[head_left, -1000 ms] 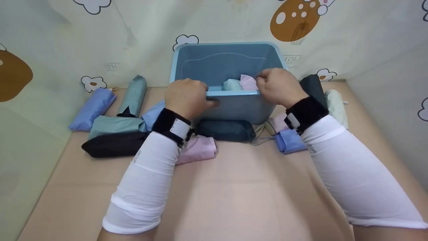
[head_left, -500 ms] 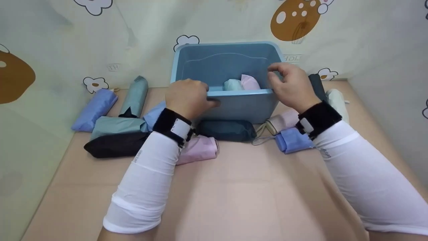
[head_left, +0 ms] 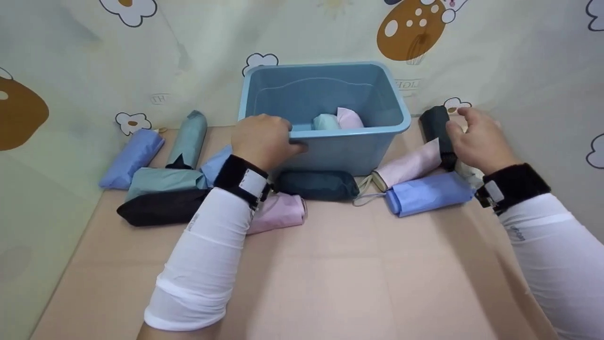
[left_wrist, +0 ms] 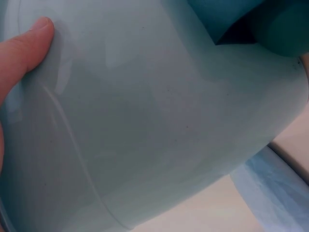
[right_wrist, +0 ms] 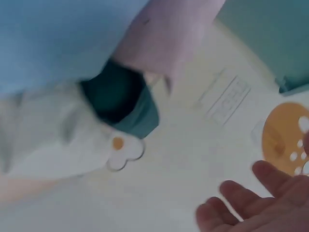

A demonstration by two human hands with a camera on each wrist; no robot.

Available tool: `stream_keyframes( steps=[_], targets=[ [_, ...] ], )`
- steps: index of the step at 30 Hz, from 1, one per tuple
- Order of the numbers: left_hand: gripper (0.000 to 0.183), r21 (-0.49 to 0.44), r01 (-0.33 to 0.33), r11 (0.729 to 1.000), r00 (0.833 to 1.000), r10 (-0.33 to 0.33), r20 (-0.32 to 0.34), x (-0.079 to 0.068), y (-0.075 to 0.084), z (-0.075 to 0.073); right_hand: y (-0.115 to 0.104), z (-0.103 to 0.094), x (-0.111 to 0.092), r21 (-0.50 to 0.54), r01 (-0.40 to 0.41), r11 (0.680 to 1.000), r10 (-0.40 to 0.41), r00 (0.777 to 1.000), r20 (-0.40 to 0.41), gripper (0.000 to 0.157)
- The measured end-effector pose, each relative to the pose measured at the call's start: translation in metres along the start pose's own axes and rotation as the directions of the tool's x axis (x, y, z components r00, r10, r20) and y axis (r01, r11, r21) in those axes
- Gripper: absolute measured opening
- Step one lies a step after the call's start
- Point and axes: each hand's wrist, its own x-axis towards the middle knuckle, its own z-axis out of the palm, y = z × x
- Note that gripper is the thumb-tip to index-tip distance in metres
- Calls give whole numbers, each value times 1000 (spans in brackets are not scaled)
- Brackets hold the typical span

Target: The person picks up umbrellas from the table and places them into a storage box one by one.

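- Blue bin [head_left: 339, 152], near the desk's [head_left: 330, 283] back edge: likely light, stiff, smooth; best held by its rim.
- Dark bundle [head_left: 432, 123], by the back right corner: probably light, soft; grip mid-length.
- Pale bundle [right_wrist: 48, 133]: mostly hidden behind the right hand [head_left: 483, 141], which holds nothing, fingers loosely bent.
- Left hand [head_left: 263, 141]: grips the bin's front rim, fingertips hidden.

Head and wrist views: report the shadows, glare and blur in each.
Head: the brightest and clearest view, with soft shadows on the flat beige tabletop. Left wrist: dim, with pale glare streaks on the light blue rectangular plastic bin. Right wrist: dim and soft, with the blue rolled fabric bundle and pale pink rolled fabric bundle blurred.
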Motion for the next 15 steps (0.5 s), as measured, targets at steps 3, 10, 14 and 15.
stream_keyframes(
  steps=[3,10,14,15],
  targets=[
    [53,2,-3,1000,1000,3,-3,-1,0,0,18,-4,-7,-86,-67,994,79,986,145,81],
    [55,12,-3,1000,1000,3,-17,-1,1,0,46,8,-19,-232,-94,968,174,918,357,108],
    [56,16,0,1000,1000,0,-31,-2,0,0,52,18,-21,-242,-76,967,172,898,405,111],
    [56,19,2,1000,999,-1,-35,-2,0,0,53,19,-21,-234,-76,969,169,897,409,111]
  ],
)
